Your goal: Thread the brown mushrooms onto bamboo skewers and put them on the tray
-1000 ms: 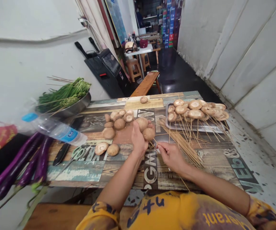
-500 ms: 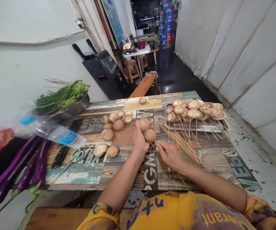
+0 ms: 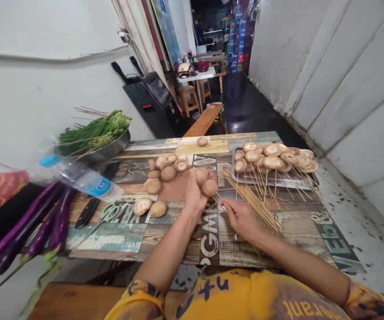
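Holding two brown mushrooms [image 3: 209,187] in my left hand [image 3: 194,195], fingers curled around them, I pinch, it seems, one thin bamboo skewer [image 3: 221,205] with my right hand [image 3: 241,220], above the printed bench [image 3: 111,238], near a pile of skewers [image 3: 255,204] on the right. If I push too hard, the skewer could split a mushroom or stab my left hand.

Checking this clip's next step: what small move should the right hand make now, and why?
Probably the right hand should push the thin bamboo skewer into the round brown mushroom held in the left hand: the skewer's tip is beside it, and the shallow metal tray holds skewered brown mushrooms.
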A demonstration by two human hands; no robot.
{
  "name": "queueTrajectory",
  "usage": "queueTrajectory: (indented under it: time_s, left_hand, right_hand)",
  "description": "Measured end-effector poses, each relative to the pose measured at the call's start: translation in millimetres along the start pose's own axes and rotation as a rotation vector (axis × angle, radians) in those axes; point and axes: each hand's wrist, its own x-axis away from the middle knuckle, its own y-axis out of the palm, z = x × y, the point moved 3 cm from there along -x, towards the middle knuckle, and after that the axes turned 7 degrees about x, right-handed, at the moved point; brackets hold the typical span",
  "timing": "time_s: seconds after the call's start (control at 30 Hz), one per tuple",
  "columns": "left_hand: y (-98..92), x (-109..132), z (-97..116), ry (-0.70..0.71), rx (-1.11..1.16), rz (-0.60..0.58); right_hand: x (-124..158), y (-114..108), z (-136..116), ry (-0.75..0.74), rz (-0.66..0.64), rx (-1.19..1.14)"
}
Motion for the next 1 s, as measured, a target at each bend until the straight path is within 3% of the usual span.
queueTrajectory:
  time_s: [0.47, 0.63, 0.77, 0.87, 1.0]
  left_hand:
    - [6.0, 12.2, -4.2, -0.054, -0.061, -0.078]
    - [7.0, 11.6, 3.3, -0.118, -0.053, -0.12]
    - [5.2, 8.6, 7.7, -0.068, -0.036, -0.131]
    - [2.5, 5.2, 6.1, -0.028, -0.061, -0.128]
    - [7.1, 8.0, 8.4, -0.036, -0.021, -0.234]
  right_hand:
    - [-5.3, 3.8, -9.3, -0.11, 0.141, 0.027]
    - [-7.9, 2.4, -7.6, -0.147, 0.119, 0.036]
    - [-8.2, 3.8, -4.0, -0.164, 0.093, 0.134]
    - [-6.3, 2.9, -3.3, -0.22, 0.144, 0.206]
    - [-4.2, -0.9, -6.2, -0.301, 0.231, 0.329]
